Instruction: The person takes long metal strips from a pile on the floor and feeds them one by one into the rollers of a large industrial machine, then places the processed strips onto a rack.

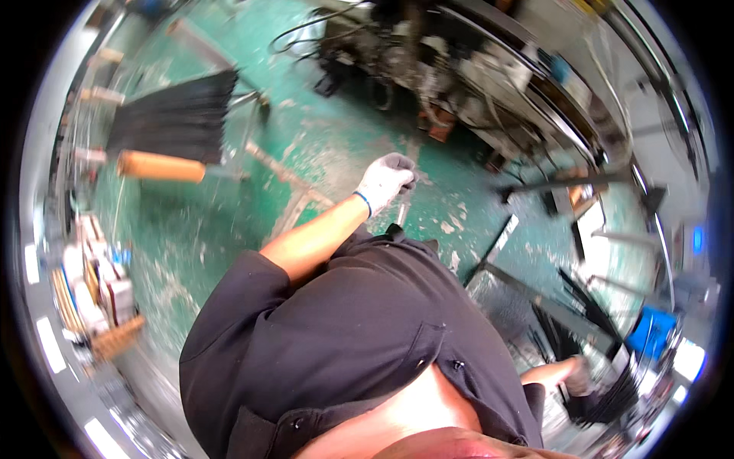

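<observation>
Hand (R) (579, 376) at blk strips (618, 399)

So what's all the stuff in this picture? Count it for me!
Paint-worn floor: one, green, middle
Fanned thin strips: too many to count, black, left
Smooth cylinder: one, orange, left, just below those strips
Bulky machinery: count unclear, grey and dark, top
Boxy containers: several, mostly white, lower left
Shallow tray: one, brown, by the containers
Boxy bin: one, blue, right
Long narrow strips: many, black, lower right
Buttoned shirt: one, dark, bottom middle
Left hand: one, white glove, grey fingertips, middle
Right hand: one, blurred, greyish, at the lower-right strips
</observation>
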